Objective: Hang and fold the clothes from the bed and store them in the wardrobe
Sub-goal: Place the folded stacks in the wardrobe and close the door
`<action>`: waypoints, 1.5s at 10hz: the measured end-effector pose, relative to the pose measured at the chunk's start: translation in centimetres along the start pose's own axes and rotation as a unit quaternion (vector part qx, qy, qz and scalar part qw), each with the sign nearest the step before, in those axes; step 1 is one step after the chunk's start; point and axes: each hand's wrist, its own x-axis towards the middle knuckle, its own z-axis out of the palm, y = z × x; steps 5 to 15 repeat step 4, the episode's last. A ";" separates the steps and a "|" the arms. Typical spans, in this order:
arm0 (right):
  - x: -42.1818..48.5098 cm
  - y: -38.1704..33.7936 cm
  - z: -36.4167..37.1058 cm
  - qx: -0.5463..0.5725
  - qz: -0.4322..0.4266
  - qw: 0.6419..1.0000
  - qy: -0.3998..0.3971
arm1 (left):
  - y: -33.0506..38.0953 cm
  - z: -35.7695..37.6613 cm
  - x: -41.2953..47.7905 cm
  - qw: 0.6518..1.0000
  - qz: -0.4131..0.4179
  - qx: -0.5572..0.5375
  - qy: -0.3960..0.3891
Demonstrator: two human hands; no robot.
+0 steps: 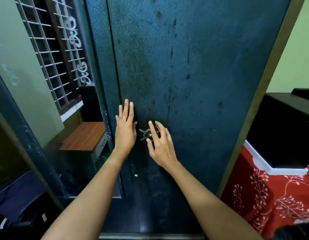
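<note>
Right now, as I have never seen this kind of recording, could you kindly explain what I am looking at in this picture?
There is no machine here. A person wears one wide-angle camera on the head, looking forward and down, so the two bare arms coming in from below are their own. They stand close to a dark blue-green wardrobe door, which appears shut. The left hand, wearing a ring, lies flat with straight fingers against the door beside its seam. The right hand has its fingers spread around the metal handle; whether it really grips it I cannot tell. Neither hand holds clothing. To the left are a barred window and a small wooden table; to the right is a red patterned cloth, probably the bed's cover.
</note>
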 end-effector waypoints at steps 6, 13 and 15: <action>2.5 3.6 -8.1 0.442 0.175 0.871 -0.126 | 13.6 0.9 -1.1 0.887 -0.337 -0.304 0.081; 2.5 3.6 -8.1 0.442 0.175 0.871 -0.126 | 13.6 0.9 -1.1 0.887 -0.337 -0.304 0.081; 2.5 3.6 -8.1 0.442 0.175 0.871 -0.126 | 13.6 0.9 -1.1 0.887 -0.337 -0.304 0.081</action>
